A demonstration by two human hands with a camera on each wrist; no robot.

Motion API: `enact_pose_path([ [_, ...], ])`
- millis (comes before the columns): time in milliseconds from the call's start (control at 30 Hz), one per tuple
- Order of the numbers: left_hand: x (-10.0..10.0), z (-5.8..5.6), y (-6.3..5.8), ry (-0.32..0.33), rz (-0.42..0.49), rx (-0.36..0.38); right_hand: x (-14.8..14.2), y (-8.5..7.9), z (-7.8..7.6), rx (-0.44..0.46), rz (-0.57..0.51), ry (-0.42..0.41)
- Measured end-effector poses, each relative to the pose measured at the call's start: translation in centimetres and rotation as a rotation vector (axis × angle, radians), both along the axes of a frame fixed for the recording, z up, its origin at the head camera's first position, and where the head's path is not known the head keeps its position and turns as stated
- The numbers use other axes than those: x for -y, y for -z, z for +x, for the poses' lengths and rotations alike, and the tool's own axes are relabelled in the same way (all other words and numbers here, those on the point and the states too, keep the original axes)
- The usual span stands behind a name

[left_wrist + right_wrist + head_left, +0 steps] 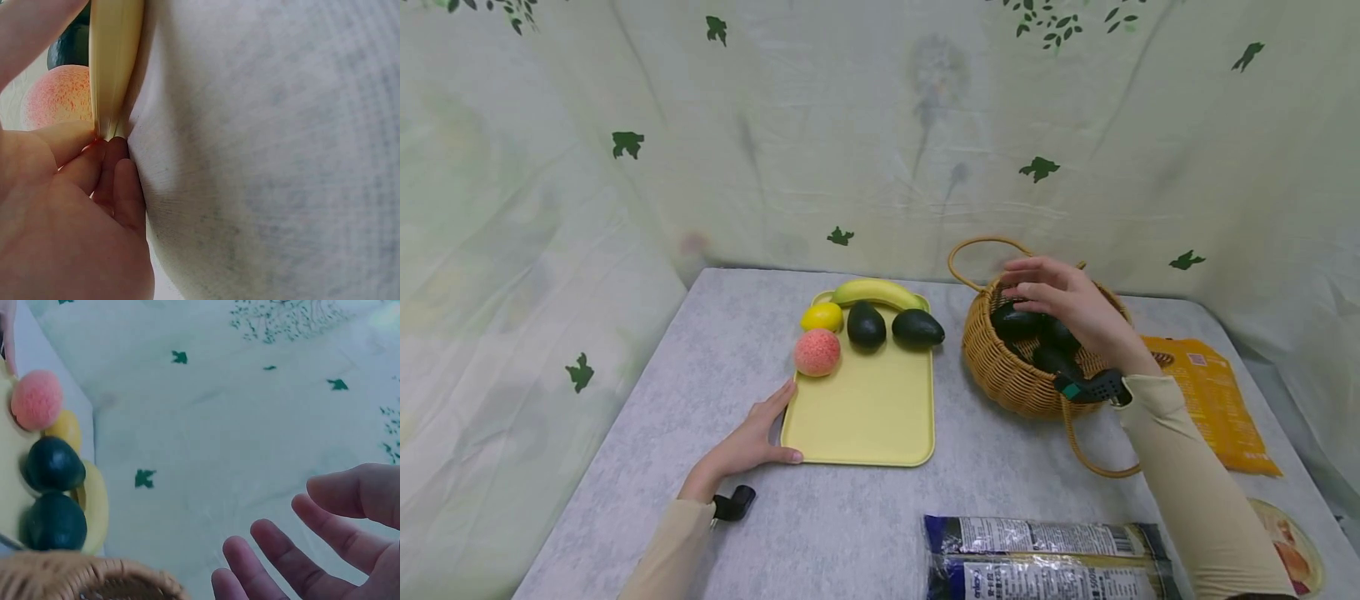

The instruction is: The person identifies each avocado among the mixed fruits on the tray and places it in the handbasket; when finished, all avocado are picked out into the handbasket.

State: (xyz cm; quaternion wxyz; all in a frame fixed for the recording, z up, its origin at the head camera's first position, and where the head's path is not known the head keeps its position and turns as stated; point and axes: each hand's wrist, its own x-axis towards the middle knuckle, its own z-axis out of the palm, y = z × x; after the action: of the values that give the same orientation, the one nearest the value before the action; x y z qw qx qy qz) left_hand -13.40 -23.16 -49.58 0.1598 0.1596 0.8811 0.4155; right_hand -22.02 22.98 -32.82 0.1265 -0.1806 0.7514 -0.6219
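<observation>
My left hand (pixel 752 440) rests at the left edge of a yellow tray (pixel 872 417), thumb at its near corner and fingertips farther up the rim. In the left wrist view, the fingertips touch the tray's edge. Along the tray's far part lie a banana (pixel 880 292), a lemon (pixel 822 317), a pink peach (pixel 817 352) and two dark avocados (pixel 867 326). The peach sits at the left rim, close to my left fingers. Above a wicker basket (pixel 1000 375) hovers my right hand (pixel 1078 304), fingers spread and holding nothing. Dark avocados (pixel 1015 322) show inside the basket, partly hidden by the hand.
Looped handles (pixel 988 240) stick out from the basket at back and front. An orange bag (pixel 1213 400) lies right of it. Two long plastic packs (pixel 1045 567) lie at the near edge. A round printed item (pixel 1288 542) sits near right, and a patterned curtain (pixel 880 150) hangs behind.
</observation>
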Motion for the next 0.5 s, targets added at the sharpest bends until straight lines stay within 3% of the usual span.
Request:
enact_pose_path([
  [500,-0.1,-0.1,0.1,0.002,-0.007,-0.006,7.4,0.7,-1.0,-0.007,0.004,-0.121],
])
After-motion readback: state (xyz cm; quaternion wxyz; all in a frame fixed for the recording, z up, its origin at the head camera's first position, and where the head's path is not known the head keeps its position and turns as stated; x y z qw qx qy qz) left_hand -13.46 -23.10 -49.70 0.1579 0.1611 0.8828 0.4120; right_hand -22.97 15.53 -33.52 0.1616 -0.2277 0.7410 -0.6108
